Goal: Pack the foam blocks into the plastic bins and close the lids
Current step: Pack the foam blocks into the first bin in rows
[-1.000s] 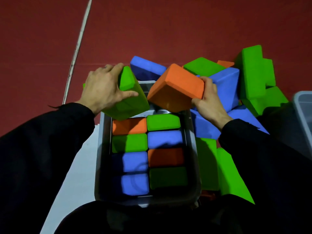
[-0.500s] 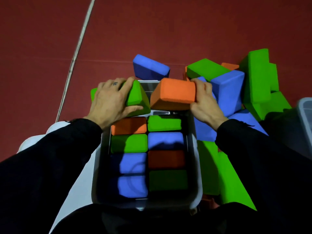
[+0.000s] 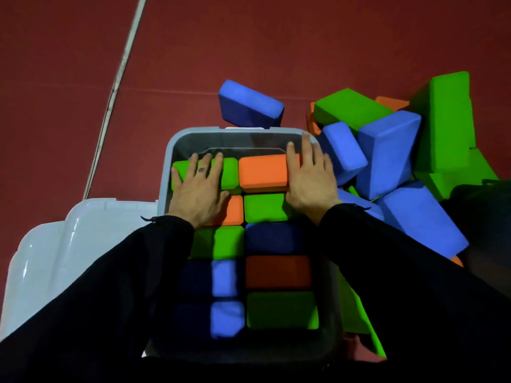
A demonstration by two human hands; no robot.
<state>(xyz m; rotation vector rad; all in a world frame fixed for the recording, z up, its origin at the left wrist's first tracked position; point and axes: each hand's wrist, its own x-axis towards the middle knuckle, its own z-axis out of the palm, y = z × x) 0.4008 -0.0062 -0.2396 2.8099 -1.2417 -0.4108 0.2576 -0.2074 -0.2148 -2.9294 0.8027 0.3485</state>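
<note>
Head view: bin (image 3: 166, 172) recorded nearly full. Green block (image 3: 229, 172) was pressed under flat fingers of the left hand (image 3: 199, 194); orange block (image 3: 262, 172) under the right hand (image 3: 309, 181). Both blocks were laid crosswise at the far end. Lid (image 3: 55, 250) was noted just left, nearer the left hand.

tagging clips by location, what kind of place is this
Probably a gym or sports hall: a dark red floor with a pale painted line, and loose foam blocks piled on it.
</note>
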